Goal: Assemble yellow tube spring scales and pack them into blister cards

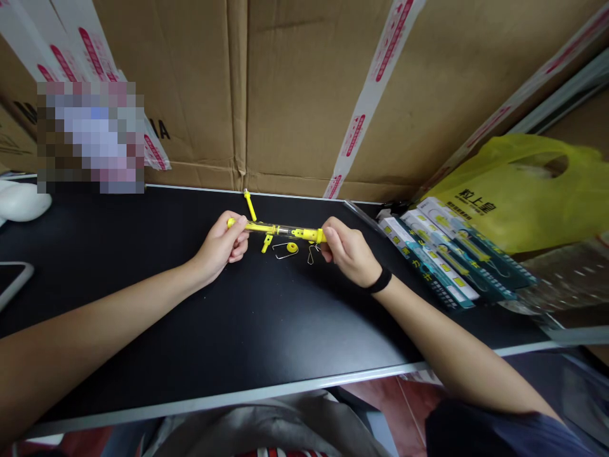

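Both hands hold a spring scale (285,231) level above the black table. It is a clear tube with yellow parts and a short metal spring inside. My left hand (224,246) is closed round its left end, where a yellow tip shows past the thumb. At the other end, my right hand (349,249) grips the yellow cap. Below the tube lie a small yellow piece (267,244), a yellow ring (292,247), a bent wire hook (285,256) and a smaller wire loop (311,256). A yellow rod (250,205) with a metal tip lies just behind.
Large cardboard boxes (304,95) wall off the table's back edge. On the right are packaged spring scales (442,254), a clear tube (364,216) and a yellow plastic bag (523,190). A white object (23,201) and a white-edged device (16,279) sit at left.
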### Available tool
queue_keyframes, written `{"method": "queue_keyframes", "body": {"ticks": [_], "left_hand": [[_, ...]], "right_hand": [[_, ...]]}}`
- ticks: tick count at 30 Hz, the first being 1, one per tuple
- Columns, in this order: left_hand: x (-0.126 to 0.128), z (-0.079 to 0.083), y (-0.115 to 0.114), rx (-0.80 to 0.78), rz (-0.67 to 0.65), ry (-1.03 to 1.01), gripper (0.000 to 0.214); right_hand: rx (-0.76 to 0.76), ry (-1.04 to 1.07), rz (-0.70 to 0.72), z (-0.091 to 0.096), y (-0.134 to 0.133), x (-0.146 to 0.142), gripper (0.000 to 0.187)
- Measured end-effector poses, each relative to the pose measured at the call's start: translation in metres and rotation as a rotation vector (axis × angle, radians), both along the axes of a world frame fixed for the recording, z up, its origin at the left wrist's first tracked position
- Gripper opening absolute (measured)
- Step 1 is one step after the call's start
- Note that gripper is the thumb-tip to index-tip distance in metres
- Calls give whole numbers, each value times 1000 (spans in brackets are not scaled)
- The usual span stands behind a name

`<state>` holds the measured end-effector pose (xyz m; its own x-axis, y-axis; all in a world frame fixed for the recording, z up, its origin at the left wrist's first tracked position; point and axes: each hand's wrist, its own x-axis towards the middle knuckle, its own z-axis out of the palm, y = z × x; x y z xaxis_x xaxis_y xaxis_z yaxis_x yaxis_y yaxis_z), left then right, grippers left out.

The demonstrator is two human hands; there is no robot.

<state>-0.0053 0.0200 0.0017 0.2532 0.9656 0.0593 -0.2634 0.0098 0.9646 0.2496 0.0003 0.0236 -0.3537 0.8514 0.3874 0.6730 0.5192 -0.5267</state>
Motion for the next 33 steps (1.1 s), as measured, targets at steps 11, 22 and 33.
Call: {"method": "queue_keyframes", "body": {"ticks": [11,22,33], "left_hand": [[1,-3,1,30,-22,30,23],[1,-1,1,-4,16,-26,25],[0,-1,2,15,-1,-12,25]], "right_hand": [[-200,277,-103,-11,4,-4,57],[-265,443,208,0,2,-1,31],[-70,372,126,-4,6,0,29]]}}
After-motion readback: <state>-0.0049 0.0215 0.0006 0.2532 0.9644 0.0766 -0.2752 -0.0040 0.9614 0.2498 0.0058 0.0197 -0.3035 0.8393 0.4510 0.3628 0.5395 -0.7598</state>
